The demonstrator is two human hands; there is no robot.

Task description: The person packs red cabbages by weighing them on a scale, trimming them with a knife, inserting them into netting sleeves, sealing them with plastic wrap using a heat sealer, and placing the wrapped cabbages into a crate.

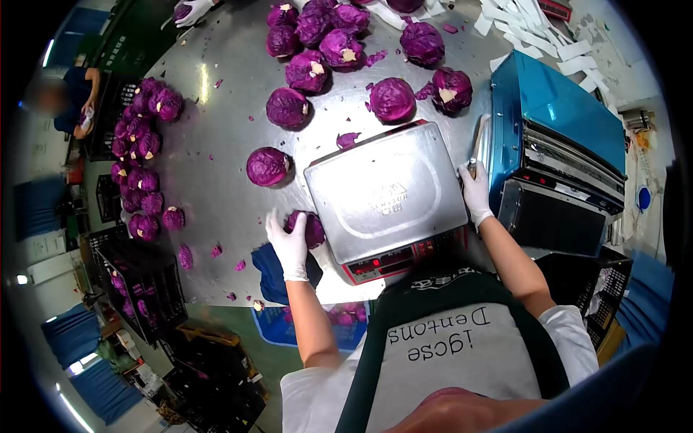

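My left hand, in a white glove, has its fingers spread at the left edge of a red cabbage. The thumb overlaps this cabbage, which sits beside the scale's left corner. My gloved right hand is closed round the handle of a knife, its blade pointing away from me along the blue machine. Between my hands stands a scale with a bare steel platform and a lit red display. Another red cabbage lies just beyond my left hand.
Several red cabbages lie across the steel table, more along its left edge. A blue wrapping machine stands right, paper strips behind it. Below the front edge is a blue basket. Another person works at far left.
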